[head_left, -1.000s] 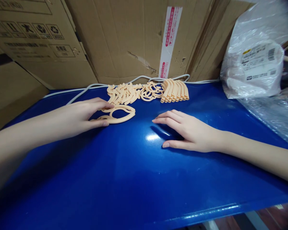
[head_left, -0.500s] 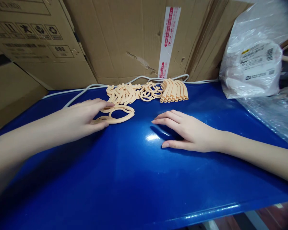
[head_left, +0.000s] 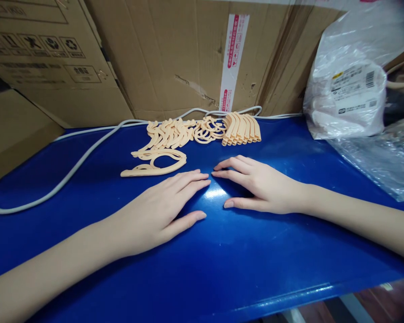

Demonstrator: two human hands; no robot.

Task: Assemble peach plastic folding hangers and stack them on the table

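My left hand [head_left: 164,208] lies on the blue tabletop with its fingers stretched out and nothing in it. Just beyond it is a beige plastic folding hanger [head_left: 168,169], lying folded and apart from my fingers. My right hand [head_left: 256,184] rests opposite, palm down, fingers and thumb spread, also holding nothing. The fingertips of both hands nearly meet. Farther back sit loose beige parts: a heap of wavy arm pieces [head_left: 170,133], a pile of curved hook pieces [head_left: 208,130], and a neat row of curved hollow pieces [head_left: 242,128].
A white cable [head_left: 77,154] runs along the back and curls down the left side of the blue table [head_left: 202,278]. Cardboard boxes [head_left: 168,54] stand behind and at the left. At the back right is a clear plastic bag with a labelled white roll [head_left: 350,94].
My left hand has let go of the folding hanger and moved right and nearer, beside my right hand. The hanger stays on the table. My right hand has hardly moved.
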